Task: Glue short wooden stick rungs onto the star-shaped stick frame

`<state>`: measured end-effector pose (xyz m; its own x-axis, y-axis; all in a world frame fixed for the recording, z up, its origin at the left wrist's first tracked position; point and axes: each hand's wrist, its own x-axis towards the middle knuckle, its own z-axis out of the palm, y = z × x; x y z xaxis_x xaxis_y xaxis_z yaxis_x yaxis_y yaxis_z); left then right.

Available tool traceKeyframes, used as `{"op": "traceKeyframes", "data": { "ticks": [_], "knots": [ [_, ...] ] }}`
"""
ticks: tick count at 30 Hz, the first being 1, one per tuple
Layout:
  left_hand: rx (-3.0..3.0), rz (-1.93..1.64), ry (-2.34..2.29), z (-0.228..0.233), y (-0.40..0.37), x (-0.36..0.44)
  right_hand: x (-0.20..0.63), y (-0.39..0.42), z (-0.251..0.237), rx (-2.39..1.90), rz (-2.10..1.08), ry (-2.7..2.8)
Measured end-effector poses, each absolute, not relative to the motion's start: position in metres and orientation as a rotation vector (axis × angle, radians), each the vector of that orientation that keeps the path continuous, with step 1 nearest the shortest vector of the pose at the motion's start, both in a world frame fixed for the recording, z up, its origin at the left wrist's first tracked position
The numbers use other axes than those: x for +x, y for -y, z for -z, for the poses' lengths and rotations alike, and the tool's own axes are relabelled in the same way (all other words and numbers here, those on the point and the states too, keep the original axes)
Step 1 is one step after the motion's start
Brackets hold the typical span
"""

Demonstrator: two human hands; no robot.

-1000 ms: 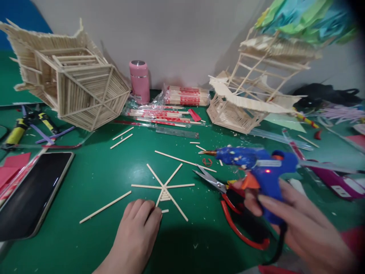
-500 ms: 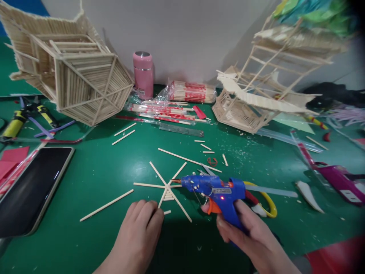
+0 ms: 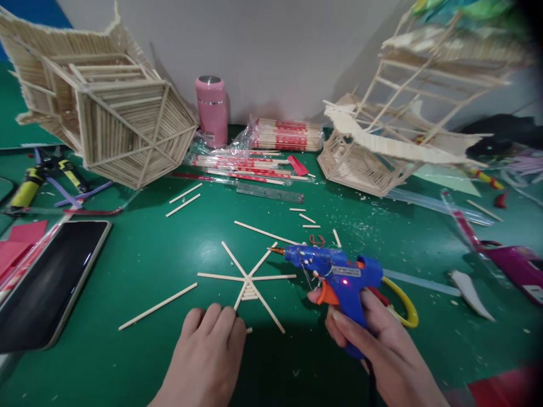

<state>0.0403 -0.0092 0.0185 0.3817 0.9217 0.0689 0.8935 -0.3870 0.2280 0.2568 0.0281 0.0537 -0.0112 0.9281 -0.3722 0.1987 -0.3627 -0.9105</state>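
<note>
A star of thin wooden sticks (image 3: pixel 248 278) lies flat on the green mat (image 3: pixel 139 254), with short crosspieces glued between two of its lower spokes. My left hand (image 3: pixel 207 353) rests palm down just below it, fingertips by a small loose stick piece. My right hand (image 3: pixel 377 345) grips a blue hot glue gun (image 3: pixel 335 274) with an orange trigger and a lit red lamp. The gun's nozzle points left and hovers a little to the right of the star's upper right spoke.
A phone (image 3: pixel 46 282) lies at the left, pliers (image 3: pixel 29 183) beyond it. Two stick-built models (image 3: pixel 106 124) (image 3: pixel 382 147) stand at the back, with a pink flask (image 3: pixel 211 110), packs of sticks (image 3: pixel 284 135) and a ruler (image 3: pixel 269 194). Yellow-handled scissors (image 3: pixel 403 302) lie behind the gun. Loose sticks lie scattered.
My right hand brought the glue gun from the right down to the star's centre, then drew it back slightly up and right. The left hand stayed put.
</note>
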Motion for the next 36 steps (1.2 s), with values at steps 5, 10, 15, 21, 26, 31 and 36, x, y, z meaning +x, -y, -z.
{"op": "traceKeyframes", "data": {
  "ticks": [5,10,15,21,26,31,36],
  "knots": [
    [2.434,-0.251,-1.590,-0.024,0.005,0.044,0.260,-0.028,-0.051,-1.628,-1.436,1.163],
    [2.472,-0.365,-1.661,-0.026,0.003,0.026,0.268,-0.031,-0.052,-1.661,-1.420,1.146],
    [2.557,-0.382,-1.862,-0.029,-0.004,0.014,0.272,-0.033,-0.053,-1.615,-1.402,1.154],
    [2.496,-0.364,-1.878,-0.028,-0.012,0.042,0.266,-0.031,-0.056,-1.641,-1.426,1.093],
    [2.446,-0.321,-1.925,-0.020,-0.014,0.053,0.266,-0.029,-0.057,-1.634,-1.425,1.117],
    [2.497,-0.373,-1.900,-0.013,-0.013,0.049,0.264,-0.027,-0.056,-1.642,-1.418,1.147],
    [2.500,-0.410,-1.915,-0.012,-0.012,0.050,0.263,-0.028,-0.054,-1.639,-1.418,1.176]
  ]
}}
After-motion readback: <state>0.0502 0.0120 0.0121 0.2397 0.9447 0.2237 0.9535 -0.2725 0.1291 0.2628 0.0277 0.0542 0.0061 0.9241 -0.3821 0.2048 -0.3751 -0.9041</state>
